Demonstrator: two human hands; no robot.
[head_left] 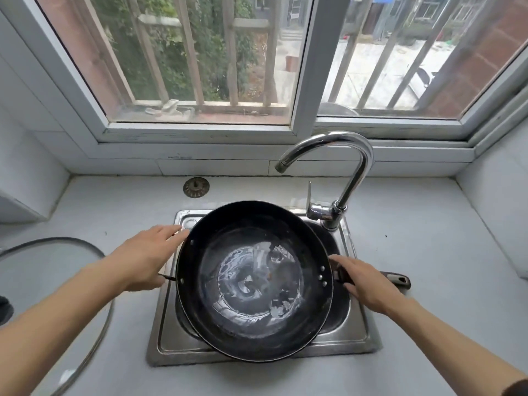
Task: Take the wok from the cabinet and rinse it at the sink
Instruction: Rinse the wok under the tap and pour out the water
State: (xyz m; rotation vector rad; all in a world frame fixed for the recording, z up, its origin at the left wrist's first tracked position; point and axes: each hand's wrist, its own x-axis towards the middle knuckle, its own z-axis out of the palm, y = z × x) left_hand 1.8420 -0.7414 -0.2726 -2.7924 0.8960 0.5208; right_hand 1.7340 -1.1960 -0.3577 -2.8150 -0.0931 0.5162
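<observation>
A pale grey stone counter [285, 378] is carrying everything here, with a white-framed barred window [304, 81] standing behind it. Set into the counter is a rectangular stainless steel sink [354, 335], the landmark for the rest. A round black metal wok [254, 281] is sitting over the sink, covering most of its basin and holding a shallow pool of water in its bottom. Left of the sink, a round glass lid with a metal rim [94, 324] is lying on the counter, partly out of view. At the sink's far right corner a curved chrome faucet [354, 172] is rising and arching back toward the wok; no water is visibly running from it. The left hand [143, 258] is reaching to the wok's left rim, its fingers [168, 231] lying fairly straight along the edge, the thumb by a thin side handle. The right hand [363, 281] is curling its fingers around the wok's dark long handle [397, 280], which is sticking out over the sink's right edge. Beyond the sink's far left corner, a small round metal drain strainer [196, 187] is lying on the counter.
</observation>
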